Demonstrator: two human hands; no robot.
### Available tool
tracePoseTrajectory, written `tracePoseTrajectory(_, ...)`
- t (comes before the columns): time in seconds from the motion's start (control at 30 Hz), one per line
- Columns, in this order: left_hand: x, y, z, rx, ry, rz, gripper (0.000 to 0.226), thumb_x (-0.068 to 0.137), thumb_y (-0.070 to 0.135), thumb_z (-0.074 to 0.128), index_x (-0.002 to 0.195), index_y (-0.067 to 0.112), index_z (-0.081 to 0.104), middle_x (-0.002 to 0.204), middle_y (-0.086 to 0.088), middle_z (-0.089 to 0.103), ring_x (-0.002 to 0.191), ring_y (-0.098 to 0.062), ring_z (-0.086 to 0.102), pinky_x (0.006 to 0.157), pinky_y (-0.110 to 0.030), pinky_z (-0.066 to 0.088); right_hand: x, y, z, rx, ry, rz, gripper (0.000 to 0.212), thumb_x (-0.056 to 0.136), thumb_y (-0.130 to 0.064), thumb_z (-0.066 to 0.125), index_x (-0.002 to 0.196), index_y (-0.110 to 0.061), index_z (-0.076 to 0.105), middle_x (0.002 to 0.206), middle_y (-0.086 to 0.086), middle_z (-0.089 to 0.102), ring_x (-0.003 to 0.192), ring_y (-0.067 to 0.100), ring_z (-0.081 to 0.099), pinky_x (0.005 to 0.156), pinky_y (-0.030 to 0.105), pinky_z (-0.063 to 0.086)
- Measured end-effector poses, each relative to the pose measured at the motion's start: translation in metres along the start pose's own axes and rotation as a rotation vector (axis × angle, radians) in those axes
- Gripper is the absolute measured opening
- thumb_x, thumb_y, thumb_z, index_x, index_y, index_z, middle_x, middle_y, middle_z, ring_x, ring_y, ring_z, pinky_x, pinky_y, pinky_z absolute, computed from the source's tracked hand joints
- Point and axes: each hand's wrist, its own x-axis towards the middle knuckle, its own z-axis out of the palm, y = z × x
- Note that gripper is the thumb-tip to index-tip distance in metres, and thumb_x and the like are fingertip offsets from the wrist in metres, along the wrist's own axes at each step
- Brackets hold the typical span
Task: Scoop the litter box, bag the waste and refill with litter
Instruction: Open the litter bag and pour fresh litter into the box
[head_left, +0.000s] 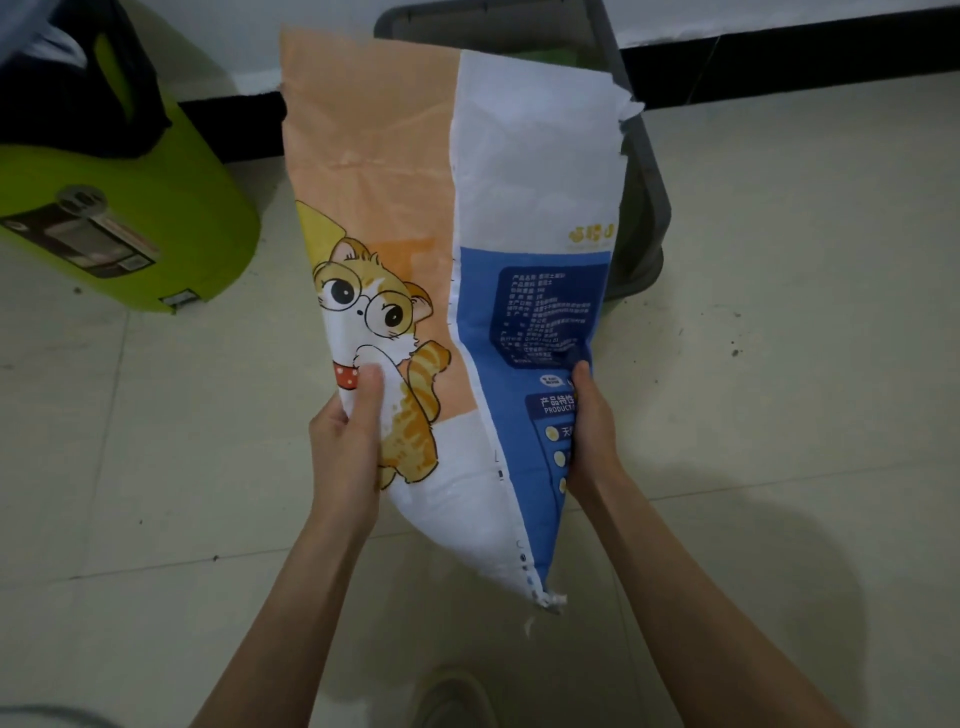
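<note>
At twelve o'clock: litter bag (457, 218) tipped, torn mouth over grey litter box (647, 197).
Left hand (345, 447): clamped on bag's cat side.
Right hand (589, 436): gripping blue side.
Risk: mouth overhangs the rim, litter may spill onto floor (779, 364).

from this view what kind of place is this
Probably a room in a home, at floor level: pale tiled floor meeting a white wall with dark skirting, a grey litter box against it, and a cat litter bag held in both hands.
</note>
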Motion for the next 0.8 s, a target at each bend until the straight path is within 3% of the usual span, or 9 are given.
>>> tracePoseTrajectory(0.07,-0.009,-0.006,0.001,0.004,-0.03,0.004,0.023,0.092,0.036,0.05,0.097,0.022,0.068,0.088,0.006,0.074,0.086,-0.009,0.07,0.074,-0.025,0.055,0.001,0.0,-0.001,-0.041,0.031,-0.027,0.039,0.097,-0.042,0.041,0.105,-0.011,0.062,0.086,0.005,0.069,0.065,0.014,0.065,0.055,0.023,0.054)
tracePoseTrajectory(0.23,-0.008,-0.004,0.009,-0.04,0.101,-0.061,0.031,0.096,0.037,0.043,0.088,0.018,0.067,0.079,0.005,0.07,0.069,-0.004,0.067,0.062,-0.019,0.053,-0.001,0.001,0.003,-0.076,0.103,-0.102,0.034,0.099,-0.039,0.041,0.088,-0.015,0.062,0.086,0.005,0.068,0.071,0.017,0.064,0.066,0.03,0.054)
tracePoseTrajectory(0.57,-0.038,0.014,-0.001,-0.168,0.142,-0.137,0.033,0.096,0.036,0.046,0.079,0.014,0.064,0.062,0.007,0.071,0.057,-0.006,0.067,0.052,-0.019,0.055,-0.034,-0.012,0.004,-0.177,0.182,-0.259,0.041,0.099,-0.037,0.04,0.068,-0.015,0.054,0.073,0.004,0.064,0.068,0.018,0.061,0.067,0.032,0.051)
tracePoseTrajectory(0.7,-0.043,0.045,0.006,-0.246,0.082,-0.223,0.028,0.094,0.035,0.05,0.085,0.015,0.066,0.08,0.0,0.073,0.074,-0.015,0.071,0.069,-0.032,0.058,-0.038,-0.046,-0.001,-0.305,0.235,-0.263,0.045,0.096,-0.041,0.043,0.062,-0.013,0.051,0.084,0.015,0.067,0.082,0.032,0.065,0.081,0.048,0.054)
tracePoseTrajectory(0.8,-0.033,0.064,0.016,-0.339,0.02,-0.306,0.023,0.093,0.033,0.053,0.094,0.013,0.065,0.094,-0.006,0.072,0.085,-0.023,0.07,0.079,-0.043,0.056,-0.04,-0.077,-0.001,-0.381,0.28,-0.248,0.04,0.094,-0.041,0.043,0.067,-0.014,0.052,0.099,0.018,0.068,0.093,0.035,0.065,0.088,0.051,0.052)
